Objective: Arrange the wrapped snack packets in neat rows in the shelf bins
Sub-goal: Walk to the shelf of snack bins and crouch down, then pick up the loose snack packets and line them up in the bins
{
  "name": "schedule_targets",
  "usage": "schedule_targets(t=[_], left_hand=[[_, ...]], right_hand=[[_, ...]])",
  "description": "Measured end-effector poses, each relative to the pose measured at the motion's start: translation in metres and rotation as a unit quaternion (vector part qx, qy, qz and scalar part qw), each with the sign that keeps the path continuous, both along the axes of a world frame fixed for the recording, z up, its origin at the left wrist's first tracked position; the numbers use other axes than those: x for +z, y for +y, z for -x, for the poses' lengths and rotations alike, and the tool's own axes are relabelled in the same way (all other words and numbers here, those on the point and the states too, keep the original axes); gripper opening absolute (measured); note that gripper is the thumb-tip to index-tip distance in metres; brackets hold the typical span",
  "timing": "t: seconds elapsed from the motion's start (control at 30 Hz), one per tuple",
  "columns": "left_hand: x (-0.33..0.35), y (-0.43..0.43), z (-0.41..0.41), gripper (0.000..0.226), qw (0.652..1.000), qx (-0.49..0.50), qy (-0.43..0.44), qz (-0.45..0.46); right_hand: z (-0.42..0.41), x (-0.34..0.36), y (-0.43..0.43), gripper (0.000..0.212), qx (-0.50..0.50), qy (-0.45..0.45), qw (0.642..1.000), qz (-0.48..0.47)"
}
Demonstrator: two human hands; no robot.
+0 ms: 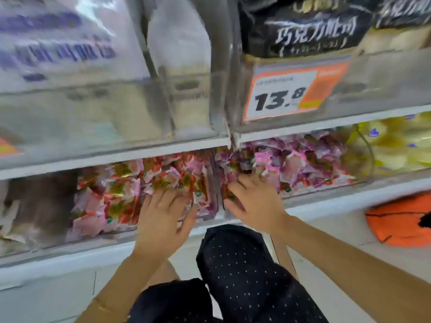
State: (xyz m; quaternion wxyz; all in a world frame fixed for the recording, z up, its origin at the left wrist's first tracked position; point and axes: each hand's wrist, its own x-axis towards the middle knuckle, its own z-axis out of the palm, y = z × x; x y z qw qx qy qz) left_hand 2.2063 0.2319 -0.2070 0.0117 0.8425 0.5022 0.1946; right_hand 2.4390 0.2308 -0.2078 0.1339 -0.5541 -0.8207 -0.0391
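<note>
Fingers spread flat: left hand (163, 217) presses crinkly red-pink packets (121, 190), right hand (254, 201) presses glossy pink-purple packets (303, 159).

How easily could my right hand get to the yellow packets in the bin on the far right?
Probably yes, though not straight across. The right hand rests on the purple packets, and a clear bin wall separates them from the yellow packets; it would likely have to lift out first.

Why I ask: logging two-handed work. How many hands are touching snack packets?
2. The left hand touches the strawberry-print packets left of the divider with spread fingers; the right hand touches the purple-pink packets just right of it. No further hand shows.
</note>
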Motion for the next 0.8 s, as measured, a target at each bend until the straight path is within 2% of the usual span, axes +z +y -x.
schedule_targets(t=[0.13, 0.23, 0.33, 0.4, 0.5, 0.57, 0.67, 0.8], left_hand=[[-0.029, -0.010, 0.010, 0.036, 0.994, -0.004, -0.043, -0.100], [-0.031, -0.011, 0.008, 0.027, 0.994, 0.019, -0.040, -0.099], [-0.037, -0.020, 0.009, 0.029, 0.994, 0.061, -0.051, -0.081], [-0.037, -0.027, 0.011, 0.031, 0.991, 0.084, -0.061, -0.083], [-0.034, -0.038, 0.016, 0.031, 0.989, 0.099, -0.056, -0.095], [-0.035, -0.043, 0.021, 0.032, 0.988, 0.113, -0.037, -0.098], [-0.038, -0.045, 0.034, 0.032, 0.985, 0.139, -0.023, -0.102], [-0.039, -0.042, 0.046, 0.028, 0.981, 0.151, -0.013, -0.118]], right_hand=[[-0.003, -0.023, -0.005, 0.039, 0.003, 0.022, 0.994, -0.107], [0.000, -0.021, -0.006, 0.039, -0.001, 0.033, 0.993, -0.114], [0.001, -0.021, -0.015, 0.037, -0.014, 0.067, 0.990, -0.122], [0.005, -0.016, -0.026, 0.032, -0.024, 0.105, 0.981, -0.163], [0.028, -0.008, -0.045, 0.016, 0.049, 0.111, 0.968, -0.222], [0.053, -0.009, -0.048, 0.016, 0.101, 0.070, 0.968, -0.219], [0.085, -0.014, -0.036, 0.025, 0.108, 0.028, 0.977, -0.180], [0.102, -0.019, -0.023, 0.031, 0.107, 0.037, 0.984, -0.139]])
